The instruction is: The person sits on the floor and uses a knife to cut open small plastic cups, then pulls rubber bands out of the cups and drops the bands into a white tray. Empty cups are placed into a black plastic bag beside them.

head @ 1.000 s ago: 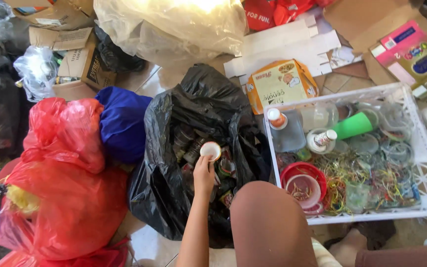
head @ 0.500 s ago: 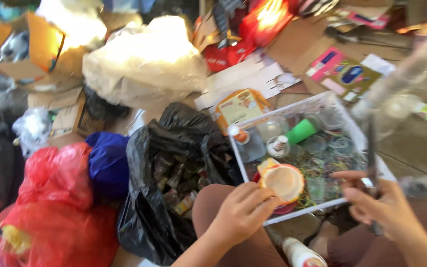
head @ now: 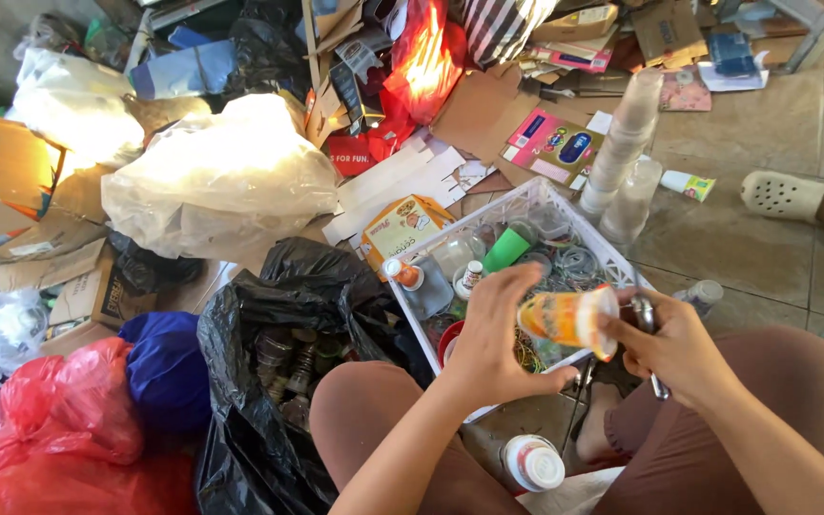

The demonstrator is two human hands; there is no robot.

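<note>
Fingers point(head: 512, 291) of the left hand point(head: 498, 343) curl around the orange plastic cup point(head: 565, 318), clamped on its narrower end, with the thumb underneath. That cup lies on its side in the air, above the near edge of the white basket point(head: 612, 250). At its wide end the right hand point(head: 674, 348) meets it: the thumb presses the white rim while the other fingers are folded around a small metal tool point(head: 648, 319), which sticks out above and below the fist.

Under the hands, the basket holds a green cup point(head: 505, 250), a small bottle with an orange cap point(head: 402, 274), another small white bottle point(head: 470, 277), clear lids and a tangle of coloured bands. A red bowl point(head: 448, 341) shows just behind the left wrist. Left of the basket an open black bag point(head: 283, 353) stands full of dark bottles, touching the left knee. Further left sit a blue bag point(head: 166, 377) and a red bag point(head: 69, 439). A white-capped bottle point(head: 531, 464) lies on the floor between the knees.

Behind the basket are a yellow carton point(head: 402, 227), flattened cardboard, a pale plastic sack point(head: 221, 181) and a tall stack of clear cups point(head: 627, 143). A beige sandal point(head: 789, 195) lies on the tiled floor at the far right.

Both forearms rise from the bottom edge and angle inward, wrists bent so the hands face each other over the cup.
</note>
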